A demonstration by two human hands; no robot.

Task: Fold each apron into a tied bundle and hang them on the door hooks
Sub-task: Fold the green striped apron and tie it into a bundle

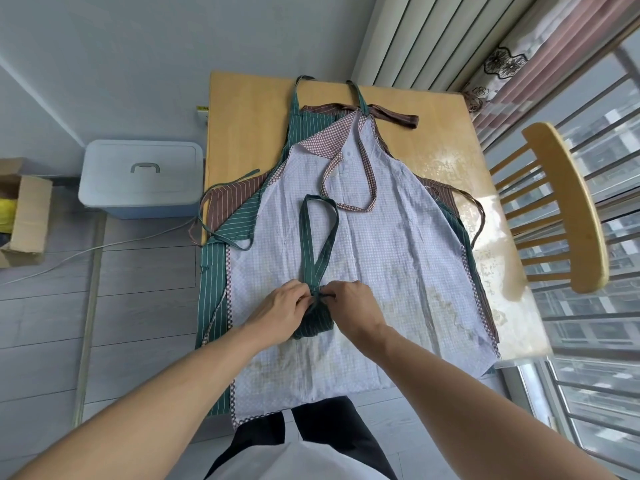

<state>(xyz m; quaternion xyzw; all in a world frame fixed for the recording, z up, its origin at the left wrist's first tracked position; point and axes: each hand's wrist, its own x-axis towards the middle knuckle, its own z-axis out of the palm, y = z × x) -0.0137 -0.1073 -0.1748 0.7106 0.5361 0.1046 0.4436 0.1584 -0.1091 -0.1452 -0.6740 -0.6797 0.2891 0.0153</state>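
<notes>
A rolled green striped apron bundle (314, 323) lies on top of a pale blue checked apron (388, 244) spread over the wooden table (242, 126). The bundle's neck loop (318, 230) stretches away from me. My left hand (282, 308) and my right hand (353, 304) pinch the thin green ties at the bundle's upper end, fingertips almost touching. Under the pale apron lie another green striped apron (214, 271) and a brown striped apron (235, 199), both only partly showing.
A wooden chair (568, 206) stands at the table's right side by the window railing. A lidded plastic box (142, 174) and a cardboard box (24, 213) sit on the floor to the left. A cable (104, 245) runs across the floor.
</notes>
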